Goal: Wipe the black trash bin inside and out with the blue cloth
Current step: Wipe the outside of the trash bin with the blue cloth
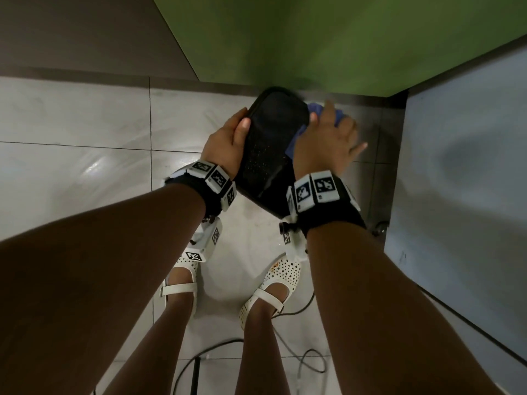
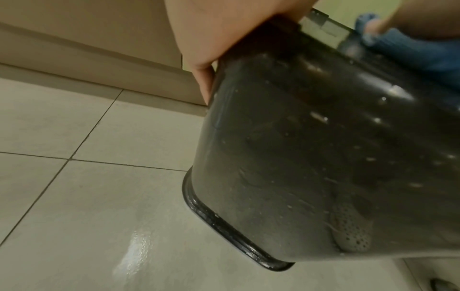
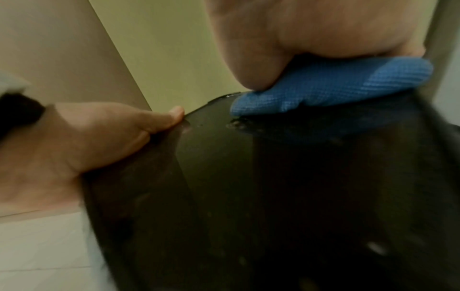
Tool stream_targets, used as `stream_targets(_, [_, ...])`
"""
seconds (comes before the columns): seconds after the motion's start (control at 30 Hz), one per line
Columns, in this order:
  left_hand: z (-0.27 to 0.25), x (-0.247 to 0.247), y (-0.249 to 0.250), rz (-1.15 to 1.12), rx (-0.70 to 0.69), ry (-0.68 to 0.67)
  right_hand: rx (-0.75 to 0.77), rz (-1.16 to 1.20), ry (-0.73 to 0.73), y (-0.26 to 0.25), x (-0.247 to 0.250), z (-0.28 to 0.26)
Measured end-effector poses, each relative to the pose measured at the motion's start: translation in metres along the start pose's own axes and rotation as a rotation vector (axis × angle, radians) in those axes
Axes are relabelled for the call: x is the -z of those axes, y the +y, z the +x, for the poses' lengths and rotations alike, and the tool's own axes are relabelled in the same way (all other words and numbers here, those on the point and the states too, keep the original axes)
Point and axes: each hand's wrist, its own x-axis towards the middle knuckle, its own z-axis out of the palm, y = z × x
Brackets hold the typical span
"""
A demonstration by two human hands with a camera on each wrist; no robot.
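The black trash bin (image 1: 268, 155) is lifted off the floor and tilted, its rim (image 2: 224, 230) pointing down toward my feet. My left hand (image 1: 228, 138) grips its left edge, thumb lying on the upper wall and fingers wrapped behind. On the bin's right side my right hand (image 1: 333, 138) lies spread over the blue cloth (image 1: 296, 141) and presses it against the wall. In the right wrist view the thumb (image 3: 254, 69) bears down on the folded cloth (image 3: 336, 84) near the bin's far end. Water drops speckle the bin wall (image 2: 298, 157).
A green wall (image 1: 313, 38) stands just beyond the bin and a pale grey panel (image 1: 456, 166) closes the right side. The white tiled floor (image 1: 85, 166) shines wet. My feet in white perforated shoes (image 1: 182, 280) stand below, with cables (image 1: 310, 363) trailing behind them.
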Motion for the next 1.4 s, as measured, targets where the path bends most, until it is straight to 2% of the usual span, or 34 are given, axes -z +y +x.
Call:
stream_targets(0.1, [-0.001,0.0,0.001,0.014,-0.026,0.002,-0.106,0.009,-0.031,0.001,0.004,0.003])
stream_targets(0.17, [0.0,0.0,0.001,0.036,-0.04,0.0,-0.08,-0.001,-0.043,-0.01,0.002,0.004])
stream_targets(0.27, [0.001,0.002,0.003,0.051,-0.061,-0.008,0.191,0.009,0.009,-0.04,-0.006,-0.001])
stream_targets(0.33, [0.001,0.001,0.002,0.031,-0.071,-0.012,0.352,-0.01,-0.007,-0.059,-0.01,-0.005])
stream_targets(0.43, [0.0,0.0,0.001,-0.019,-0.065,0.008,0.404,-0.032,-0.02,-0.061,-0.01,-0.004])
stream_targets(0.5, [0.0,0.0,0.001,-0.021,-0.052,0.021,0.312,-0.005,0.023,-0.046,-0.008,-0.004])
stream_targets(0.63, [-0.003,0.0,0.003,-0.013,-0.054,0.03,-0.145,0.082,-0.021,-0.01,-0.002,-0.002])
stream_targets(0.7, [-0.004,-0.001,0.005,-0.019,-0.06,0.032,-0.207,0.126,-0.017,-0.003,-0.003,0.003])
stream_targets(0.83, [-0.018,-0.011,0.004,-0.105,-0.029,0.05,0.035,0.043,0.042,-0.003,-0.001,0.013])
stream_targets(0.97, [-0.017,-0.01,0.001,-0.283,0.097,0.056,0.298,-0.082,-0.007,-0.001,0.005,0.023])
stream_targets(1.07, [0.002,-0.008,0.013,-0.256,0.036,0.042,0.351,-0.147,0.01,-0.002,0.003,0.021])
stream_targets(1.17, [0.012,-0.015,0.016,-0.37,0.018,0.122,0.349,-0.129,0.07,-0.016,-0.009,0.008])
stream_targets(1.33, [0.012,-0.018,0.004,-0.388,-0.043,0.192,0.618,-0.103,0.057,-0.028,-0.024,-0.003])
stream_targets(1.4, [0.012,-0.018,0.005,-0.341,-0.052,0.204,0.649,-0.137,0.072,-0.02,-0.017,0.007])
